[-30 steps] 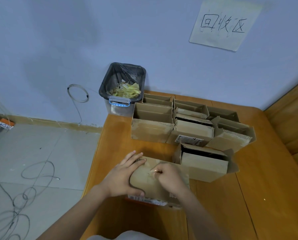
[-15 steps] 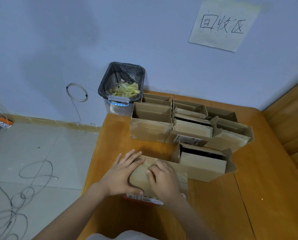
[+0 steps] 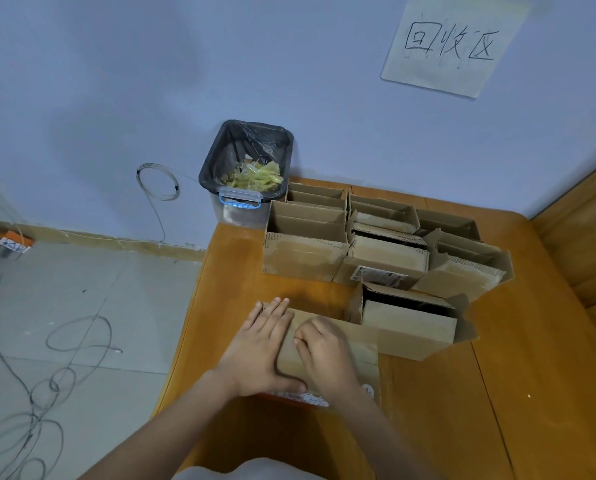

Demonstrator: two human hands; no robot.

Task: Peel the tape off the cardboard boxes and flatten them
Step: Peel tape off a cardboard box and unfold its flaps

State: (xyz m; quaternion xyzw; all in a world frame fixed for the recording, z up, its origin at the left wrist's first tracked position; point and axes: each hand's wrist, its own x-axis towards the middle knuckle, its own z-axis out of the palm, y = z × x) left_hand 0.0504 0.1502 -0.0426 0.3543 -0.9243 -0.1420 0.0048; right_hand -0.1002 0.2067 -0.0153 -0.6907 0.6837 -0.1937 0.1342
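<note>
At the near edge of the orange-brown wooden table [image 3: 549,393] lies a brown cardboard box [image 3: 352,344], directly under both hands, its long axis running left to right. The left hand [image 3: 258,355] lies flat on the box's left end, fingers [image 3: 272,313] straight and pointing away, thumb along the near side. The right hand [image 3: 324,355] rests just beside it, fingers curled with the tips down on the top face, probably picking at a tape edge; whether they have tape pinched I cannot tell.

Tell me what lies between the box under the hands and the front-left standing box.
Bare wooden table in the head view, between the near box and that standing box.
</note>
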